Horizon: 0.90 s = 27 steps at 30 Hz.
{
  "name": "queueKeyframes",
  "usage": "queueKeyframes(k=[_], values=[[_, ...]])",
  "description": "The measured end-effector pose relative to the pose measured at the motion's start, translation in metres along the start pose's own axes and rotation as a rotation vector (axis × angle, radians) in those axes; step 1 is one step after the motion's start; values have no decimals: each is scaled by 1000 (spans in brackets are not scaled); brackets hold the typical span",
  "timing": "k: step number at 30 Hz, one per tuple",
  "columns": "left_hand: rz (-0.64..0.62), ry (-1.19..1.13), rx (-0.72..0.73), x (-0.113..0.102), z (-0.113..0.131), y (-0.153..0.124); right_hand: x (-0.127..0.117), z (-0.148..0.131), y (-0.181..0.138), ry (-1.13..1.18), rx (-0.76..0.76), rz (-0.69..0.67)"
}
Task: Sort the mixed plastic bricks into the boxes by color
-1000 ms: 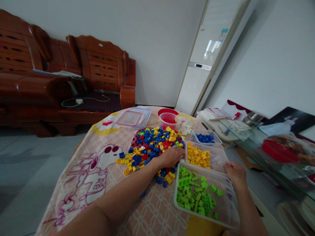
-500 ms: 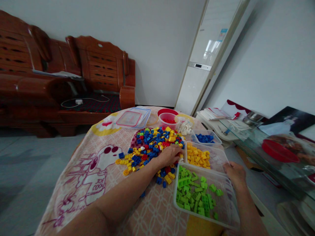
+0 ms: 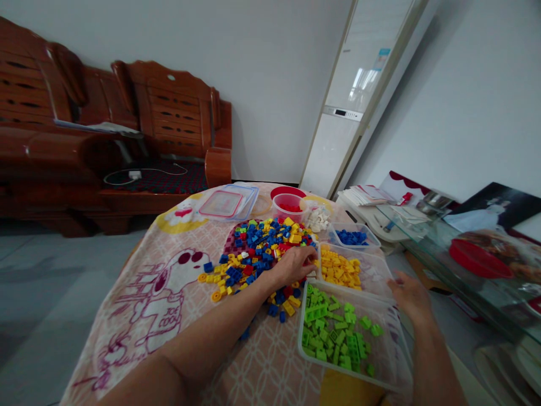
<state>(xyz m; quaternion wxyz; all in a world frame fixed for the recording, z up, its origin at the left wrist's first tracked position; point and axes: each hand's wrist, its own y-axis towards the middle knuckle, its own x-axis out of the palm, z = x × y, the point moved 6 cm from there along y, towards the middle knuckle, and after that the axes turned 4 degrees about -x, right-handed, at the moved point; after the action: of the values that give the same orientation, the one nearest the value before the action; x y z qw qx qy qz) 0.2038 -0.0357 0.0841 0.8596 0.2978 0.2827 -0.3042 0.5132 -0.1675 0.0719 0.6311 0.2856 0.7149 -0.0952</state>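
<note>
My left hand reaches across the pile of mixed blue, yellow and red bricks, its fingers curled in a pinch near the rim of the yellow-brick container; what it pinches is too small to name. My right hand rests on the far right rim of the clear container of green bricks, fingers bent over the edge.
A container of blue bricks, a red bowl, white pieces and stacked lids lie at the table's far end. The cartoon tablecloth covers the table. A wooden sofa stands left, a glass table right.
My left hand lifted slightly off the pile and shifted right toward the yellow container, fingers closing into a pinch. My right hand slid a little along the green container's rim.
</note>
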Motion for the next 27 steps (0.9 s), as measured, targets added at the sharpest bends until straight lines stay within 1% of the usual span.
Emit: queueKeyframes(k=[3,5,6,9,11,16,19,22,25,27], values=[[-25,-80,8,2,4,-1,-8,-26,-3,32,-180,44],[-40,-124,24,5,6,-2,-6,-48,-6,117,-306,52],[-46,-138,31,5,7,-2,-3,-56,-8,156,-337,31],[-55,-153,38,8,8,-4,17,-69,-11,218,-350,-138],[-61,-167,37,9,6,-4,26,-69,-12,205,-350,-203],[-40,-229,14,16,1,-2,28,-64,-12,164,-346,-198],[-9,-280,33,17,-1,1,26,-66,-13,174,-366,-200],[42,-296,16,5,-8,4,26,-67,-14,178,-376,-209],[131,-235,-65,-19,-23,7,27,-66,-14,178,-384,-211],[163,-211,-105,-32,-32,7,27,-65,-13,175,-377,-205]])
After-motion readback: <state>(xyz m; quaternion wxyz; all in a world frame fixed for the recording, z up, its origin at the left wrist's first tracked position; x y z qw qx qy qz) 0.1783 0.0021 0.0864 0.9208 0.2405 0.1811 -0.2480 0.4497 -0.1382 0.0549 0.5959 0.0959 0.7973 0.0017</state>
